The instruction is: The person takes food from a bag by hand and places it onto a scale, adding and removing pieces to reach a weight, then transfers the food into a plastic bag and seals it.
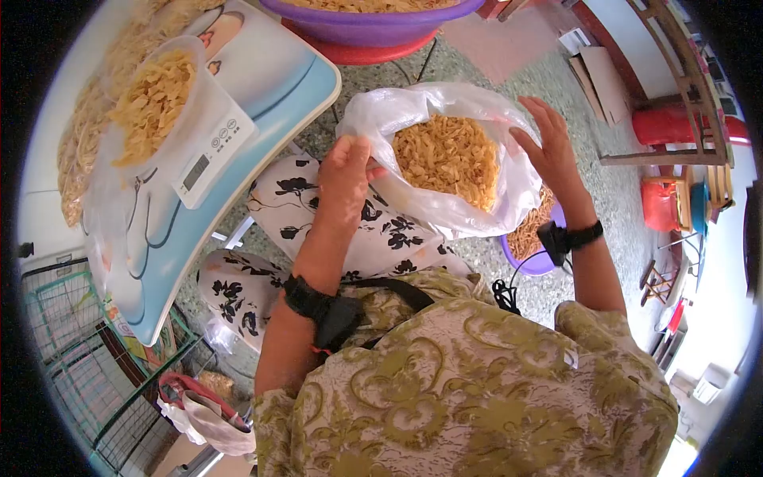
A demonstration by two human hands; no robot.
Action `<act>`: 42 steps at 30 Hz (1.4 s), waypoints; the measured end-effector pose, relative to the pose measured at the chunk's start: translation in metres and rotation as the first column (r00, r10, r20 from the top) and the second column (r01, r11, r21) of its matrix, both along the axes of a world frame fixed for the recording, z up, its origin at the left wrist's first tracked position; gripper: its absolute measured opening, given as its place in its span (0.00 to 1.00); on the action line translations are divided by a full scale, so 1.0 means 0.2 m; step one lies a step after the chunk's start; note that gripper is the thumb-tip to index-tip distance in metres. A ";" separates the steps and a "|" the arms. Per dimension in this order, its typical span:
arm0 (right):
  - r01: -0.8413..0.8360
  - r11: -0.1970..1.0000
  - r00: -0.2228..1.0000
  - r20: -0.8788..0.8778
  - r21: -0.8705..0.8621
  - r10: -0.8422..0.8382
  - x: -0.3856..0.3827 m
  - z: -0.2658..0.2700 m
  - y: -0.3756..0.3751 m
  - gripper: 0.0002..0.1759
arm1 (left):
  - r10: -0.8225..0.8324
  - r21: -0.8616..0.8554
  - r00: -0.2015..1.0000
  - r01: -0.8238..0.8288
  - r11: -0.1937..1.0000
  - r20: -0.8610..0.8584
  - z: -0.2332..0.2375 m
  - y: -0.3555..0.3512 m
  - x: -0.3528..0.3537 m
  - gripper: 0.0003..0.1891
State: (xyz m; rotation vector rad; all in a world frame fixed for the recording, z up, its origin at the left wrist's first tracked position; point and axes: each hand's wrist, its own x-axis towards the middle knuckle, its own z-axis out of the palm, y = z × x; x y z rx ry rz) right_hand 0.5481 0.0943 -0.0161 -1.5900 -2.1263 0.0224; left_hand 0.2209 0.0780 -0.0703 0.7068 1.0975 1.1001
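A clear plastic bag [381, 111], its mouth spread wide, holds a heap of yellowish dried flakes [445, 159]. My left hand [346, 176] pinches the bag's rim on its left side. On the opposite side my right hand [550, 145] has its fingers apart, right at the bag's edge. To the left, a white digital kitchen scale [214, 151] on the table carries a clear bowl [199, 60] with the same kind of flakes [159, 99].
The blue-edged table [274, 87] stands at my left, with filled plastic bags [79, 163] along its far side. A purple basin [366, 28] rests on something red ahead. Another purple basin [534, 262] of brown sticks is behind the bag. A wire cage [71, 334] stands lower left.
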 end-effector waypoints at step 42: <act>-0.365 0.927 0.902 0.214 -0.084 0.375 -0.18 0.03 0.37 0.40 | 0.238 -0.164 0.971 -0.238 0.957 -0.022 0.05 0.05 0.08 0.10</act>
